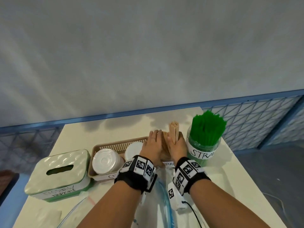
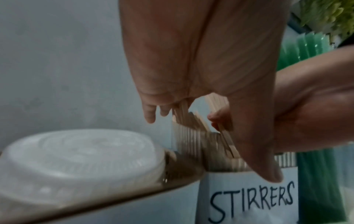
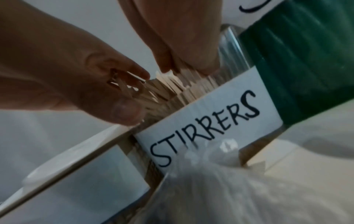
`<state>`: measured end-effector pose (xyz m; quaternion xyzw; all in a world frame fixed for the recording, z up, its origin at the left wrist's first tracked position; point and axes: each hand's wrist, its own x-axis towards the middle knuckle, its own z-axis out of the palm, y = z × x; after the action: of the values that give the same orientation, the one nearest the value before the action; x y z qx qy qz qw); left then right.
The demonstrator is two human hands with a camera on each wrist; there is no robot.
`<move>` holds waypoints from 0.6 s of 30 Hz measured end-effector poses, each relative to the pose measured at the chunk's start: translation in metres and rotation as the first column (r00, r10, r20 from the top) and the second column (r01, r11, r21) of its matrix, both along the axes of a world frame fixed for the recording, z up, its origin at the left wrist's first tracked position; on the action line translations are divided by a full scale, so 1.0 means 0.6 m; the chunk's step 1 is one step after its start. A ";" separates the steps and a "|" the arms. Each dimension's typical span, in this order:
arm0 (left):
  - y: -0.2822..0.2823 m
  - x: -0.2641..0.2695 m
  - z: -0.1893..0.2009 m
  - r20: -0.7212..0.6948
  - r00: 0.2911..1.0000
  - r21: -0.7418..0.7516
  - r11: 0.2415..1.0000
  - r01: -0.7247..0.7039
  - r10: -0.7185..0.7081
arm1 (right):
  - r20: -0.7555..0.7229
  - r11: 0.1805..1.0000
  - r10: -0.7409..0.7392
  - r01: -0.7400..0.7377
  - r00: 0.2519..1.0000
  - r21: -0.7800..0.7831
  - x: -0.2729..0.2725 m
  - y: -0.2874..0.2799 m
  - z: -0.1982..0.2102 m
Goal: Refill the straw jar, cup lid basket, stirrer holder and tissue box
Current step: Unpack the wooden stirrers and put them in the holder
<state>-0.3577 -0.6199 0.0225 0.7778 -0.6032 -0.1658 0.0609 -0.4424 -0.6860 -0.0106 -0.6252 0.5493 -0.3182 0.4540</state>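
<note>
Both hands are at the stirrer holder (image 2: 249, 197), a container labelled STIRRERS between the lid basket (image 1: 118, 144) and the straw jar (image 1: 203, 152). My right hand (image 1: 178, 146) grips a bundle of wooden stirrers (image 1: 174, 129) standing upright in the holder. My left hand (image 1: 153, 143) lies with straight fingers (image 2: 149, 115) against the stirrers (image 2: 189, 136) in the holder from the left. The jar holds a dense bunch of green straws (image 1: 207, 127). White cup lids (image 1: 105, 162) lie stacked in the basket. The pale green tissue box (image 1: 57, 175) sits at the left.
Clear plastic zip bags (image 1: 162, 198) lie on the white table (image 1: 222, 171) between my forearms and the front edge. A blue wire fence (image 1: 256, 119) runs behind the table; its right edge drops to grey floor.
</note>
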 end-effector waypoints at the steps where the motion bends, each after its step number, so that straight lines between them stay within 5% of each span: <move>1: -0.001 0.002 -0.004 -0.008 1.000 -0.012 1.000 0.009 -0.009 | -0.010 0.999 0.006 -0.006 1.000 0.052 0.003 -0.002 -0.006; 6: -0.002 0.009 -0.018 -0.050 0.999 -0.102 0.995 0.010 -0.015 | -0.047 0.985 0.073 -0.065 0.996 0.160 0.011 -0.009 -0.013; 18: 0.004 0.008 -0.028 -0.055 0.998 -0.127 0.991 -0.046 0.039 | -0.114 0.994 0.099 -0.093 0.989 0.061 0.007 0.005 -0.010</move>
<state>-0.3529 -0.6173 0.0056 0.7803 -0.5940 -0.1458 0.1301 -0.4382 -0.6827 -0.0164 -0.6556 0.5529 -0.2434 0.4531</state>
